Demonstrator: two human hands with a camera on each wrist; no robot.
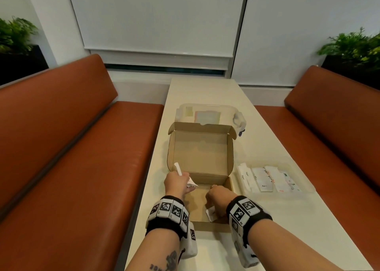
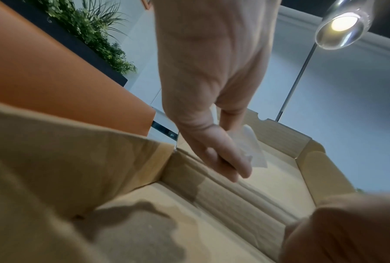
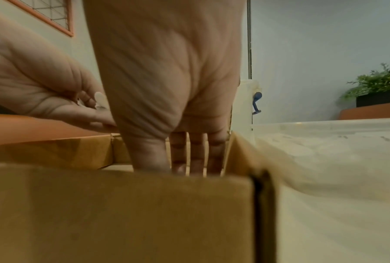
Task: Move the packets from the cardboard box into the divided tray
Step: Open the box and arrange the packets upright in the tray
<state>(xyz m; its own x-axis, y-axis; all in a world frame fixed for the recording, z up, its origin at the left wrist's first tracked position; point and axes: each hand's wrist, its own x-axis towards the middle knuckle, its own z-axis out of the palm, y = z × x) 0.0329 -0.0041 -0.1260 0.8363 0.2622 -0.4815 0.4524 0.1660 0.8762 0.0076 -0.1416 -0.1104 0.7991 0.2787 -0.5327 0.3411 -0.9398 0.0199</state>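
Where packets (image 1: pixel 265 178) read "Sugar" — divided tray (image 1: pixel 306 185), left hand (image 1: pixel 176 181) holding white packets (image 1: pixel 180 171).

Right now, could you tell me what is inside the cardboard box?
In the cardboard box the right hand reaches a white packet near the front wall. The left hand holds white packets. The hands cover part of the floor.

One cardboard box (image 1: pixel 200 157), one divided tray (image 1: pixel 306 185) at three o'clock, one lidded plastic container (image 1: pixel 207 114) at twelve, two hands, two benches, two planters
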